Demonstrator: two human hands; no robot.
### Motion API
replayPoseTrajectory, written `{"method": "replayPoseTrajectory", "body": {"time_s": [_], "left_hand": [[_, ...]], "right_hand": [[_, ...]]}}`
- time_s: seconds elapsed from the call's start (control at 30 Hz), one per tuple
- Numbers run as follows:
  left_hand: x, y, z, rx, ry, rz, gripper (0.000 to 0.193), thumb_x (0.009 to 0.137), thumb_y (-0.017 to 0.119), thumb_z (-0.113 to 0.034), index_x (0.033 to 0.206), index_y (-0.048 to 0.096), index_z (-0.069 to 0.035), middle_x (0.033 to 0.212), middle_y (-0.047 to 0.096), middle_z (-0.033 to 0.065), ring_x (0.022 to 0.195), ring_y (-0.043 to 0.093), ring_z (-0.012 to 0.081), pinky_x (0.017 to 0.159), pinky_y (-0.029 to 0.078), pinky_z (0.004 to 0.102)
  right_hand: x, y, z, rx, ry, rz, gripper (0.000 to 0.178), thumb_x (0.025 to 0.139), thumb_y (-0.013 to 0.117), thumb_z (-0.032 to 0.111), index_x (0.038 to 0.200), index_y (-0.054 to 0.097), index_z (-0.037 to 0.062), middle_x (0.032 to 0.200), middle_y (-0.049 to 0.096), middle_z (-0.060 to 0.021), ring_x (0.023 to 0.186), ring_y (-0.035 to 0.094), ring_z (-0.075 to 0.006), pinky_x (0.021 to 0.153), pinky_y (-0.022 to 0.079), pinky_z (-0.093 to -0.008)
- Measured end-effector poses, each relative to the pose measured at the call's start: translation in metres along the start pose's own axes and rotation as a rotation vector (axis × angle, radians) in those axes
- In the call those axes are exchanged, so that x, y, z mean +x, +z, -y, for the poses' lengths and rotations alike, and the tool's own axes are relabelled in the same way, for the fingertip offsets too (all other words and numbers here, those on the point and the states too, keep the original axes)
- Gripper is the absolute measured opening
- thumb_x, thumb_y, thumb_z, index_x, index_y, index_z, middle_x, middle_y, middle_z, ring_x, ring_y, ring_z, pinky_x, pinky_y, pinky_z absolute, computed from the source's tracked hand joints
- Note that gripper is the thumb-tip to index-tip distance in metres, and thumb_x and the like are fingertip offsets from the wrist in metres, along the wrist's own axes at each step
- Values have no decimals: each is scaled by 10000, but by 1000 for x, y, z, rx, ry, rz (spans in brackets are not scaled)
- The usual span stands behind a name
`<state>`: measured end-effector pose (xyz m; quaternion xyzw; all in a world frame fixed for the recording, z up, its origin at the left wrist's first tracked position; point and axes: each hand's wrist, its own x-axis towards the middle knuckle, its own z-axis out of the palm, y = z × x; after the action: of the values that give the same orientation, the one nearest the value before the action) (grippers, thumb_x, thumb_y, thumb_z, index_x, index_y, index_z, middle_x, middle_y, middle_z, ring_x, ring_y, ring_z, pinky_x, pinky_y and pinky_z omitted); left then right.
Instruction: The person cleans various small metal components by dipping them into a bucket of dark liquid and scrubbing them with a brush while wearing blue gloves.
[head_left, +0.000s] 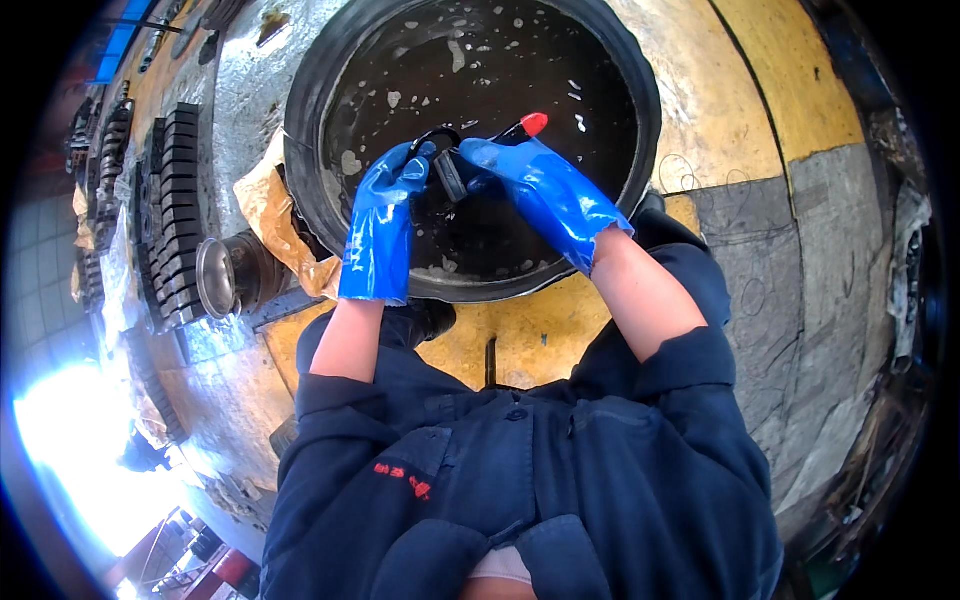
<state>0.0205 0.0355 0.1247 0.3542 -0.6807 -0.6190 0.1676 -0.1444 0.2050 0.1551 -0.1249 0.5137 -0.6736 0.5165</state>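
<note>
My left hand (385, 205), in a long blue rubber glove, closes on a dark metal-looking part with a curved edge (437, 134). A dark ribbed block (452, 178) shows between my two hands; I cannot tell if it belongs to the part or to a tool. My right hand (545, 190), gloved alike, is wrapped round a black-handled tool with a red end (534, 124), its working end hidden. Both hands are over a large round black tub (305, 110) of dark liquid (480, 85) with patches of foam.
Crumpled brown paper (268, 205) lies against the tub's left side, beside a round metal cup-shaped piece (216, 278). Further left stand rows of black ribbed parts (178, 215). Grey matting (745, 250) covers yellow floor at the right. My knees flank the tub's near side.
</note>
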Motion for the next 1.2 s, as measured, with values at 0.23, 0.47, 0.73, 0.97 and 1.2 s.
{"method": "replayPoseTrajectory", "body": {"time_s": [0.23, 0.47, 0.73, 0.97, 1.2], "left_hand": [[0, 16, -16, -44, -120, 102, 426, 1092, 758, -288, 1405, 756, 2, 1236, 792, 71, 1138, 701, 153, 1039, 533, 301], [7, -6, 4, -65, -205, -3, 442, 1091, 768, -322, 1385, 747, 7, 1186, 815, 64, 1082, 748, 152, 953, 566, 309], [1, -7, -13, -117, -198, 27, 407, 1092, 757, -326, 1346, 752, -8, 1184, 815, 73, 1095, 768, 160, 950, 591, 314], [-2, -6, -19, -135, -197, 49, 406, 1086, 760, -319, 1348, 758, -9, 1187, 811, 72, 1079, 767, 159, 915, 594, 302], [7, -18, -1, -232, -174, 40, 405, 1115, 712, -316, 1408, 712, -37, 1276, 818, 82, 1133, 781, 184, 913, 605, 319]], "right_hand": [[48, -30, -30, -659, 168, -30, 453, 941, 795, 551, 1106, 850, 133, 1054, 831, -144, 920, 777, -247, 843, 615, -403], [37, 4, -28, -1375, -124, -258, 370, 989, 737, 492, 1222, 752, 206, 1100, 815, -150, 1078, 796, -386, 902, 623, -555], [40, -2, -17, -861, 27, -5, 373, 988, 678, 435, 1137, 836, 131, 1054, 839, -146, 1030, 802, -352, 929, 630, -437], [34, 11, -26, -1301, -178, -157, 276, 995, 717, 433, 1129, 793, 203, 1068, 830, -124, 1049, 796, -378, 899, 632, -495], [36, -16, -23, -1058, -157, -252, 329, 1010, 727, 495, 1150, 810, 209, 1139, 829, -128, 1091, 778, -396, 942, 621, -503]]}}
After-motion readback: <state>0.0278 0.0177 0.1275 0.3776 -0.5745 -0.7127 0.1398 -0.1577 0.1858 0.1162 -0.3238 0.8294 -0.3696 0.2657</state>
